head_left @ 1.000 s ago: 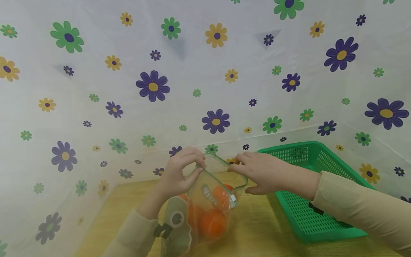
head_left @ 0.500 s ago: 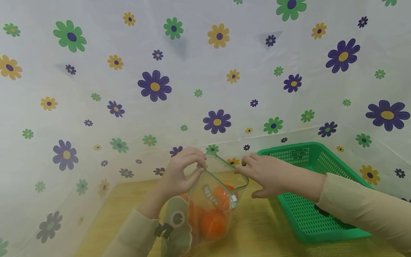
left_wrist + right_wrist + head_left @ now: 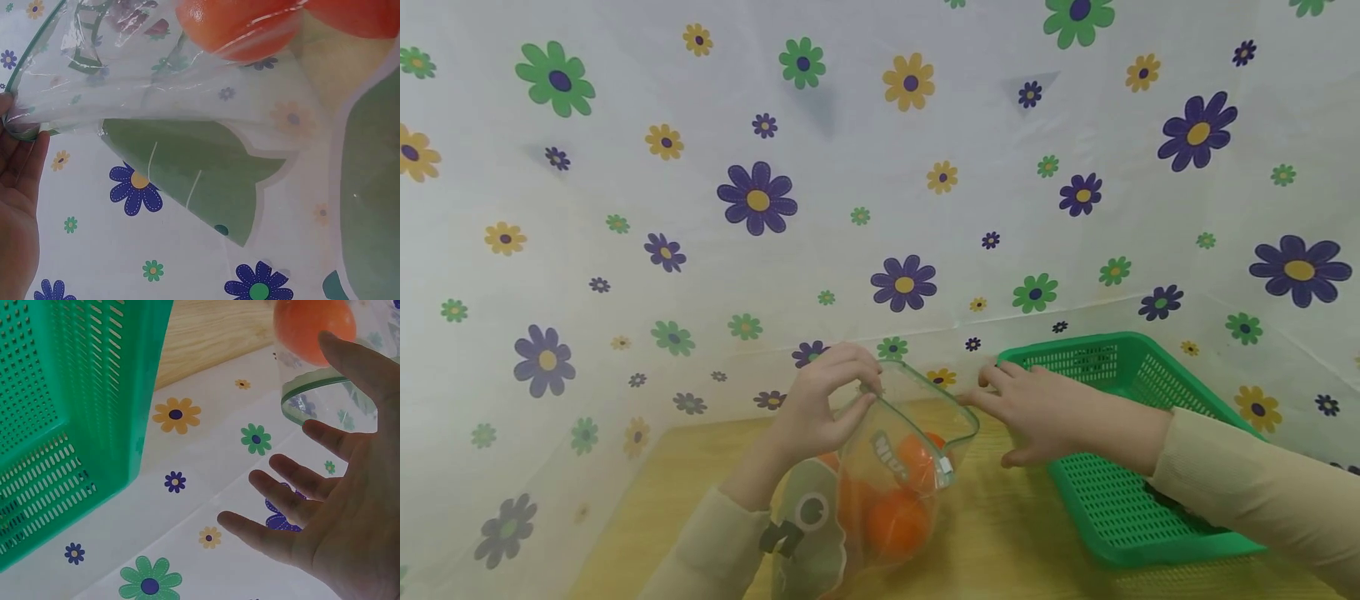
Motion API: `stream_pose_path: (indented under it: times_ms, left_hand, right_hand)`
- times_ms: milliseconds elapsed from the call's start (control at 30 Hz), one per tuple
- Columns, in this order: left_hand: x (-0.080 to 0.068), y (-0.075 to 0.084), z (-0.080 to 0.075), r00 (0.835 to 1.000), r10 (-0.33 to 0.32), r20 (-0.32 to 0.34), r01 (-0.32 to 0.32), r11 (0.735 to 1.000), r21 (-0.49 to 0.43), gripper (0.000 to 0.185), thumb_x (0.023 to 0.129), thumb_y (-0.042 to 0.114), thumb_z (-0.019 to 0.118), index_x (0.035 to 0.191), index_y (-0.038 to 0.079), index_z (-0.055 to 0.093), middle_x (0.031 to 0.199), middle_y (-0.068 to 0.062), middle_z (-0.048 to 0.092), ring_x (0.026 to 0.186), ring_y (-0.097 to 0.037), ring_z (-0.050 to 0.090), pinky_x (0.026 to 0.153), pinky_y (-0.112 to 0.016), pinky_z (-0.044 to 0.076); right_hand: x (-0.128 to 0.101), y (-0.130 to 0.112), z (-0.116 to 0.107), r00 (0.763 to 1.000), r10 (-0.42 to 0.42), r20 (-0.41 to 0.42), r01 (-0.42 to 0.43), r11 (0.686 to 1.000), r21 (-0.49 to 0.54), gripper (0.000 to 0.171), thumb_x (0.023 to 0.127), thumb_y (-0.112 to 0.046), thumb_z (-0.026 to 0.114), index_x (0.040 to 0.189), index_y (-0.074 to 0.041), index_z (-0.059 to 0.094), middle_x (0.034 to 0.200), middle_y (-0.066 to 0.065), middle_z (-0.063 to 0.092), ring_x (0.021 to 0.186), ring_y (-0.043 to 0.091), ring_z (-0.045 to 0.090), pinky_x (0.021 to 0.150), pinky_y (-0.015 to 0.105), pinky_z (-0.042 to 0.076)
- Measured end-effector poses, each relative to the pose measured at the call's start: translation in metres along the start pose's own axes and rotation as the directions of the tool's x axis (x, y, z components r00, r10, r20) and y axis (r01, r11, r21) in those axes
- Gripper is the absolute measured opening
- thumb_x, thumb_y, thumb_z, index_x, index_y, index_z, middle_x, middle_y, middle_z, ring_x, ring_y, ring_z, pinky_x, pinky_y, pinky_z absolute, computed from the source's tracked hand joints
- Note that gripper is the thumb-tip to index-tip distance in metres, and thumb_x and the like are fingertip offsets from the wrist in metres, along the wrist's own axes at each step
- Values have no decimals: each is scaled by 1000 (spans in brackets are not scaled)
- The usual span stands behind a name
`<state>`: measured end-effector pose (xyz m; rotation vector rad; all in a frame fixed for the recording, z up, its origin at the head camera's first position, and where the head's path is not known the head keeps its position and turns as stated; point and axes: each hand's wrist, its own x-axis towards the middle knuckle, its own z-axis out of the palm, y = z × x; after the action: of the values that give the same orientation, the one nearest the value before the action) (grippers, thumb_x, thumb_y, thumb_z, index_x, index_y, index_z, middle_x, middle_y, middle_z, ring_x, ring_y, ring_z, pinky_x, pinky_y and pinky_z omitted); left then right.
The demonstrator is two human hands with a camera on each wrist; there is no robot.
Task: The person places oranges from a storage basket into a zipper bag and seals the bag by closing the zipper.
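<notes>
A clear zip bag [image 3: 880, 425] with a green-edged mouth and a white slider [image 3: 946, 465] holds several oranges [image 3: 897, 523]; its mouth gapes. A green printed shape with a round eye [image 3: 811, 510] marks its left side. My left hand [image 3: 827, 404] pinches the bag's rim between thumb and fingers, as the left wrist view also shows at the green strip [image 3: 28, 59]. My right hand [image 3: 1045, 408] is just right of the mouth, its fingertips near the far rim. In the right wrist view its fingers [image 3: 262, 537] are spread and hold nothing.
A green perforated plastic basket [image 3: 1078, 517] stands on the wooden table [image 3: 992, 533] at the right, partly under my right forearm. A white sheet with printed flowers [image 3: 850, 142] hangs behind and beside the table.
My right hand has drawn back to the right, away from the bag's rim, its fingers spreading. The left hand keeps its pinch on the bag, which has barely moved.
</notes>
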<state>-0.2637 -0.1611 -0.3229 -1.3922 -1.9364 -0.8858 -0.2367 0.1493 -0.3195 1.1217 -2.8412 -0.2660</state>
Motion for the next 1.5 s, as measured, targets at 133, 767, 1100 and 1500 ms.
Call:
stream_pose_path:
  times_ms: [133, 767, 1100, 1500]
  left_hand:
    - [-2, -1, 0, 1000, -2, -3, 2, 1000, 0, 20, 83, -11, 70, 88, 8, 68, 97, -8, 72, 99, -23, 65, 98, -32, 55]
    - [-8, -3, 2, 999, -37, 5, 37, 999, -15, 23, 82, -13, 71, 90, 9, 69, 98, -11, 72, 100, -23, 64, 100, -29, 55]
    - [-6, -2, 0, 999, -43, 13, 43, 999, -9, 21, 83, -11, 71, 90, 9, 69, 98, -11, 73, 101, -24, 65, 100, -30, 55]
    - [-7, -1, 0, 997, -67, 27, 68, 998, -5, 21, 84, -10, 71, 90, 9, 69, 99, -10, 73, 102, -23, 65, 100, -30, 55]
  right_hand:
    - [0, 3, 3, 999, 30, 26, -30, 1000, -3, 91, 79, -56, 88, 154, -20, 51, 142, 13, 58, 122, 32, 61, 94, 54, 60]
    - [-24, 24, 22, 990, 109, 93, -111, 994, 13, 97, 78, -61, 87, 155, -16, 48, 147, 21, 52, 131, 44, 57, 89, 67, 59]
    - [-35, 39, 26, 983, 150, 110, -158, 985, 68, 95, 77, -55, 90, 154, -18, 49, 153, 25, 49, 134, 49, 55, 92, 73, 56]
    - [-51, 60, 40, 978, 186, 89, -196, 973, 121, 92, 74, -50, 93, 151, -19, 52, 149, 29, 50, 127, 53, 58, 85, 66, 60]
